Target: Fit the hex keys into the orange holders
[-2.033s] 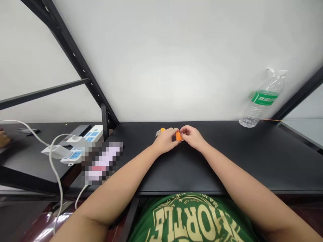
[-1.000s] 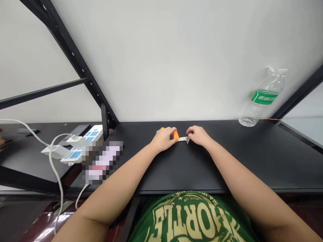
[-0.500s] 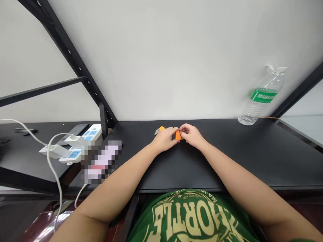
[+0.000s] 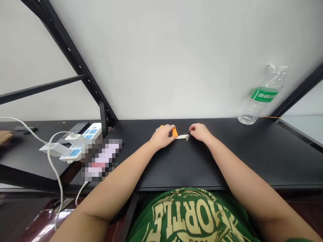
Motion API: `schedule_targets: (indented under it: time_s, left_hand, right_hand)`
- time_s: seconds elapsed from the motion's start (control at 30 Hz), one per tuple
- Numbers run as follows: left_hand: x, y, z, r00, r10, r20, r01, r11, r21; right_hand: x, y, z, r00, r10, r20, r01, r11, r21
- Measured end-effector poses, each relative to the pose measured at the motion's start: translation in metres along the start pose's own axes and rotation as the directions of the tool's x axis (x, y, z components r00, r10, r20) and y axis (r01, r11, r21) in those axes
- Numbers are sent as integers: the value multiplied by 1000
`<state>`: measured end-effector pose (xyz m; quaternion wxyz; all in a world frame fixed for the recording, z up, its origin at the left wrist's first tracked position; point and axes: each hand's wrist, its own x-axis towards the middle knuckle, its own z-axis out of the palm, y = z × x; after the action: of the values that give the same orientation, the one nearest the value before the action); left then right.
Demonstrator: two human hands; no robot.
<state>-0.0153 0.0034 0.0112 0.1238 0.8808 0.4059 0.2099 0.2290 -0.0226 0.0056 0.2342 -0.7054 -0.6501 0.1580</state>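
My left hand (image 4: 163, 136) is closed around an orange hex key holder (image 4: 175, 132), low over the black table. Several silver L-shaped hex keys (image 4: 182, 136) stick out of its right side, their bent ends toward my right hand. My right hand (image 4: 200, 131) pinches one thin dark hex key (image 4: 186, 133) at its end, just right of the others. Whether the far end of that key still sits in the holder, I cannot tell. Part of the holder is hidden behind my left fingers.
A clear water bottle (image 4: 262, 97) with a green label leans against the wall at right. To the left lie a blurred-out phone (image 4: 103, 161), a white power strip (image 4: 75, 151) with plugs and cables, and a dark phone (image 4: 75, 131). Another person's hand (image 4: 5, 136) shows at the far left.
My right hand has moved right, away from the holder, with a thin hex key in its fingers. The keys' bent ends are now uncovered. Another person's hand has come in at the left edge.
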Motion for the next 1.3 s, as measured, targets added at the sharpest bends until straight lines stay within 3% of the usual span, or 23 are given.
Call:
schedule_targets:
  time_s: [0.27,0.43,0.63,1.1,1.3]
  left_hand:
    - [-1,-2,0,999,15,-37,-17,998,-53]
    - [0,-3,-3,998,10,-57,-14,998,-69]
    - [0,-4,-3,995,-4,-96,-7,994,-113]
    - [2,-8,3,996,-64,-68,45,967,-250]
    - [4,-9,4,985,-152,-82,105,905,-413]
  right_hand:
    - [-6,-5,7,985,-145,96,141,989,42]
    - [-14,-14,5,979,-201,36,202,979,-16]
    - [-27,-26,13,915,-371,156,384,921,-63]
    - [-39,-40,17,935,-307,178,345,904,-251]
    - [-35,-31,6,890,-423,171,433,901,-23]
